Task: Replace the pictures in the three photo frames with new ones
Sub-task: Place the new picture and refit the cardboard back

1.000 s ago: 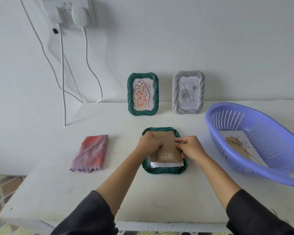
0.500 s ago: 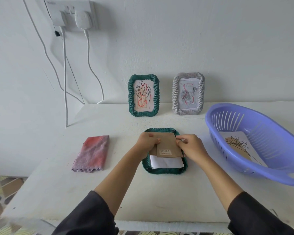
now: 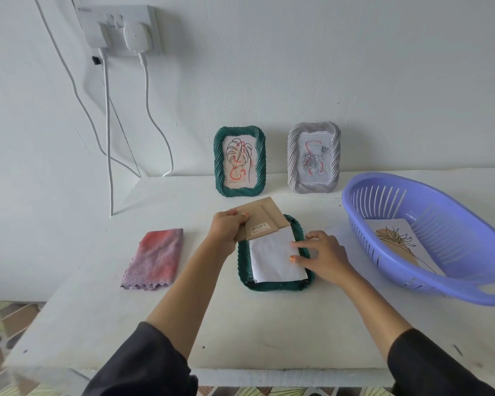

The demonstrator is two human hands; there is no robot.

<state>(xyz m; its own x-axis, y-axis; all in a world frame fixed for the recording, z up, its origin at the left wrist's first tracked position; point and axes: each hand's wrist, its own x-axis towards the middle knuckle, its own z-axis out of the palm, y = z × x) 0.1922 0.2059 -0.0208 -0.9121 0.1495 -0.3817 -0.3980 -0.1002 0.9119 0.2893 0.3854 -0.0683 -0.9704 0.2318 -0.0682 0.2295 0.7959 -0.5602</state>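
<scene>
Two-handed: grips brown backing board (image 3: 262, 217) in left hand (image 3: 226, 228) over face-down green frame (image 3: 269, 285) at table (image 3: 240, 338) centre; presses white paper (image 3: 275, 260) with straight-fingered right hand (image 3: 325, 257).

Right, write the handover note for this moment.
Left hand grips the brown cardboard backing board, raised over the far end of the face-down green twisted-rim frame. Right hand open, fingertips on the white sheet inside it. A second green frame and a grey frame stand at the wall, pictures in. One line-drawn picture lies in the purple plastic basket. Done: backing off. Remaining: swap the sheet, refit the backing, check the others.
</scene>
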